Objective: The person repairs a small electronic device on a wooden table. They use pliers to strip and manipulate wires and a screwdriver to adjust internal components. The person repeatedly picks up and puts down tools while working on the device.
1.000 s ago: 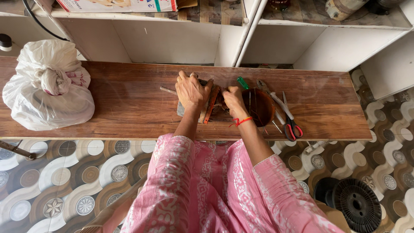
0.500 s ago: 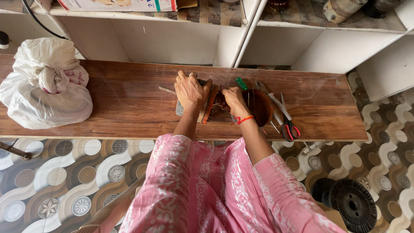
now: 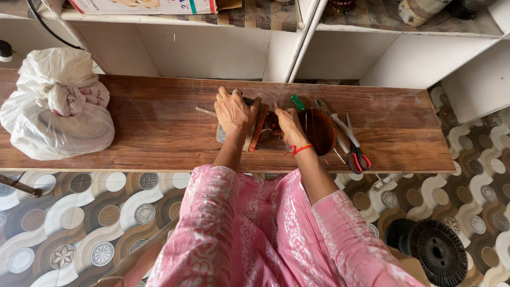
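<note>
— Little has shifted since a moment ago: your left hand (image 3: 235, 111) has stayed pressed flat on the small grey block (image 3: 220, 133) and your right hand (image 3: 289, 123) has edged slightly left, so the job is mid-step, not finished.

— Where's the piece lying?

— Under your left palm, near the middle of the long brown wooden shelf board (image 3: 159, 127), with the thin orange-brown strip (image 3: 258, 130) just right of it. Your right fingers are pinched narrow on something small I cannot make out, beside the round dark brown bowl (image 3: 320, 130). The red-handled scissors (image 3: 357, 154) lie farther right.
</note>
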